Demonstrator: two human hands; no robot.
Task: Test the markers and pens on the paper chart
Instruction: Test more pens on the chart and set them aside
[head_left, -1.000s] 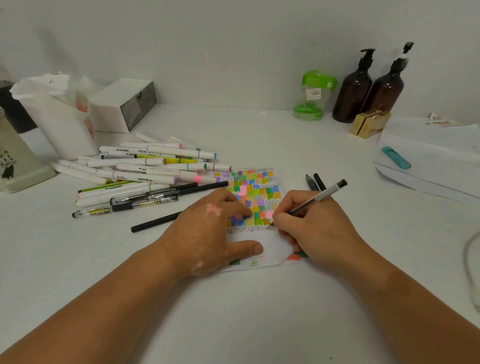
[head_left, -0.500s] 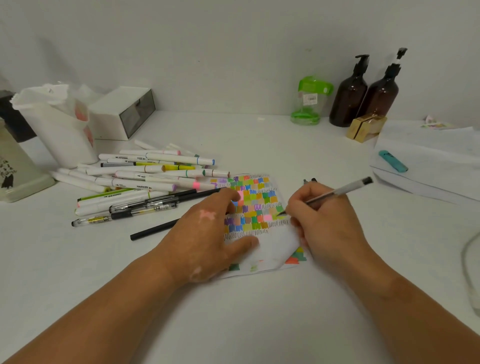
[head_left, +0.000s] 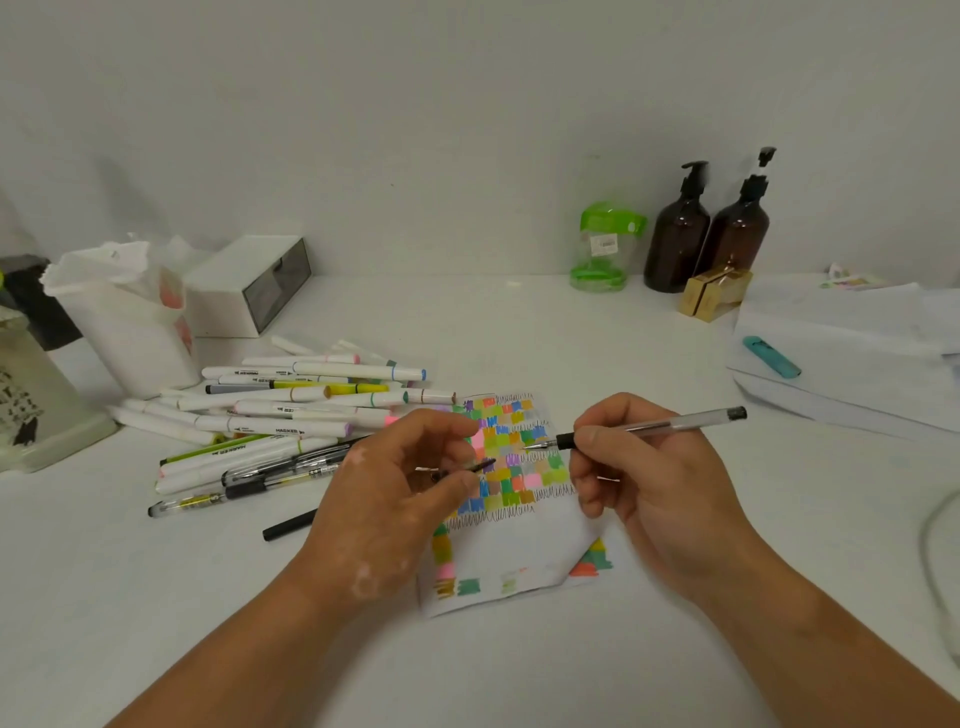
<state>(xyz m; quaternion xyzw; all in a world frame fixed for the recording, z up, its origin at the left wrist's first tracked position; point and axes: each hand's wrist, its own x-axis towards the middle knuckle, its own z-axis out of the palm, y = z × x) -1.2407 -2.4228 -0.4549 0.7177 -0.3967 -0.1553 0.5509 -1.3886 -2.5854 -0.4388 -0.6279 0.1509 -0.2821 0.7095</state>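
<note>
The right hand (head_left: 660, 499) gripped a clear pen (head_left: 644, 428) between thumb and fingers, raised above the chart (head_left: 511, 478), its tip pointing left and its black end out to the right. The left hand (head_left: 387, 499) hovered over the chart's left edge with fingers curled around a small dark piece (head_left: 467, 467), probably the pen's cap, though the view was too blurred to be sure. The chart lay flat on the white table (head_left: 156, 597) between the two hands, covered in a grid of coloured squares with black scribble lines along its far and near rows; its near right corner was folded over, showing orange and green patches. To the left of the chart lay a pile of markers (head_left: 291, 405), with several pens (head_left: 249, 483) nearer and one black pen (head_left: 288, 526) just beside the left wrist. Far left stood a white cup (head_left: 130, 332) and a white box (head_left: 249, 283). At the far right stood two brown bottles (head_left: 706, 234), a green container (head_left: 605, 244) beside them, and a stack of paper (head_left: 852, 364) carrying a teal object (head_left: 771, 356).
</note>
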